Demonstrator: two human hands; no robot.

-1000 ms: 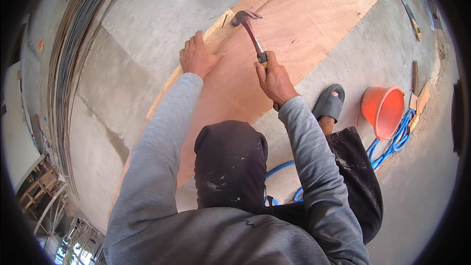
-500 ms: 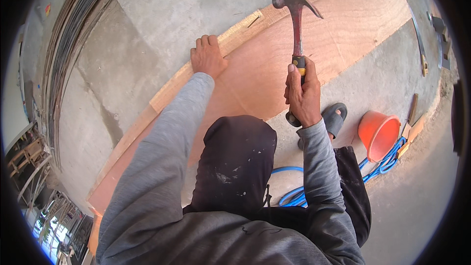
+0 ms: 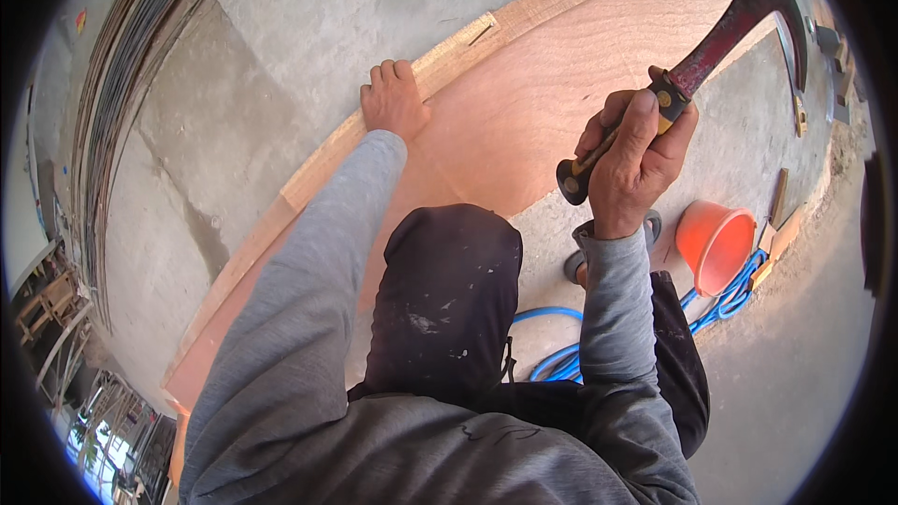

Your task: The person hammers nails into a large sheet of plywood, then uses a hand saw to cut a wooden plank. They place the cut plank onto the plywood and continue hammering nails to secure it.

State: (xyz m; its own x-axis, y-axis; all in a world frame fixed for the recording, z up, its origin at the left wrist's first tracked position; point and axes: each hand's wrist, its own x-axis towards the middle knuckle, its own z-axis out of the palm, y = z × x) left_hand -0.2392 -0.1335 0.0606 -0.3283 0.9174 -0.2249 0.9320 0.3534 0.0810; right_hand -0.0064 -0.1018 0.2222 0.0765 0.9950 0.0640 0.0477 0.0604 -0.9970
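Observation:
My right hand [image 3: 634,157] is wrapped round the black and yellow grip of a claw hammer [image 3: 718,49], raised close to the view. Its red, worn shaft slants up to the right, and the dark head runs toward the upper right rim. Far to its left, my left hand [image 3: 395,105] grips a long wooden strip [image 3: 440,67], fingers bent over its far edge. That strip lies along the far side of a reddish plywood sheet [image 3: 524,122]. Farther along it, a nail [image 3: 482,35] leans out of a lighter stretch of the wood, apart from both hands.
On the right, an orange bucket [image 3: 694,241] lies tipped beside a coiled blue hose [image 3: 725,310] and wood scraps [image 3: 784,229]. A bundle of metal rods [image 3: 117,98] runs along the left of the concrete floor [image 3: 290,28]. My dark-trousered knee [image 3: 444,290] is over the sheet.
My right hand has lifted the hammer up and to the right, nearer the view, and tilted it from upright to slanting. My left hand stays on the wooden strip.

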